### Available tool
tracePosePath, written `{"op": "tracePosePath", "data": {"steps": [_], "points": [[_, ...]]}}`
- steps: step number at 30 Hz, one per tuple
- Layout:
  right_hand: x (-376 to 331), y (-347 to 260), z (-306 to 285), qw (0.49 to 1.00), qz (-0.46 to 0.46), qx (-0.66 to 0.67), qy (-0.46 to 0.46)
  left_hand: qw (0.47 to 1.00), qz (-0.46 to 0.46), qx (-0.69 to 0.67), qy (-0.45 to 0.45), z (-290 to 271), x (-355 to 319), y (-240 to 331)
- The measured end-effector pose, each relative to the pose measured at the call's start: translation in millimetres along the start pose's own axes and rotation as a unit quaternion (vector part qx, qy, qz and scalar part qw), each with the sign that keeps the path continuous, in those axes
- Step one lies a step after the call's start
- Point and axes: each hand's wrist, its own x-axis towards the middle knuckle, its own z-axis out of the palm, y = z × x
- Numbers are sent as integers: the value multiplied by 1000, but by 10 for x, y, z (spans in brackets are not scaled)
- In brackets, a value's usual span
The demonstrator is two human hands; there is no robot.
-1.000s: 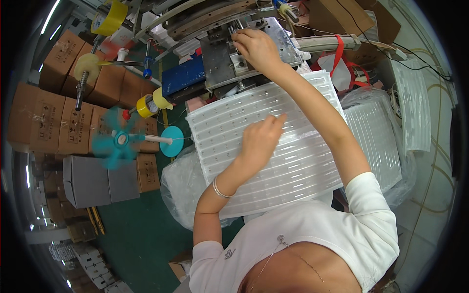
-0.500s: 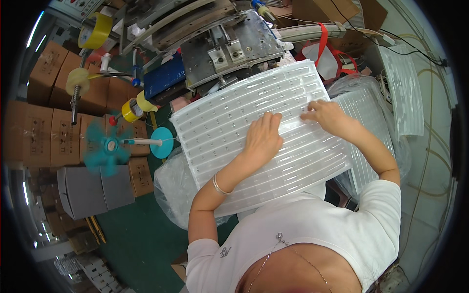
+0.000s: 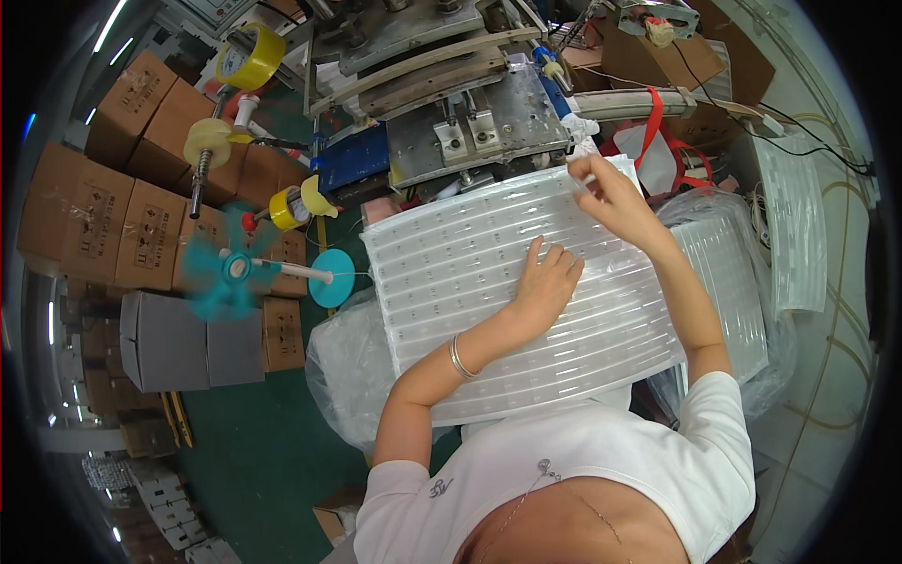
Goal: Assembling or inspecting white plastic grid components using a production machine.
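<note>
Ridged tray [image 3: 470, 390], small pieces [image 3: 467, 224] inside, left hand [image 3: 548, 296] over it

Head-worn fisheye — looking down, near above left hand [image 3: 548, 289], right hand [image 3: 615, 202].

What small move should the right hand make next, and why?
Probably move the right hand toward the metal fixture: that hand is curled near the upper right edge of the white tray, close to the machine's plate, while the left hand is over the tray. Whether the right holds anything is unclear.

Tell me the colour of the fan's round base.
The round base is turquoise, best seen in the head view.
</note>
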Motion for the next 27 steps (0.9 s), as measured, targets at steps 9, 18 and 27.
{"op": "tracePosePath", "data": {"steps": [9,18,27], "points": [[248,-413,393,991,-118,62,33,986,-125,-70,91,-413,-62,-302],[359,-160,423,992,-42,75,94,905,-226,113,343,-820,342,-1392],[1049,-384,582,925,-252,-71,275,920,-224,118,299,-915,674,-1441]]}}
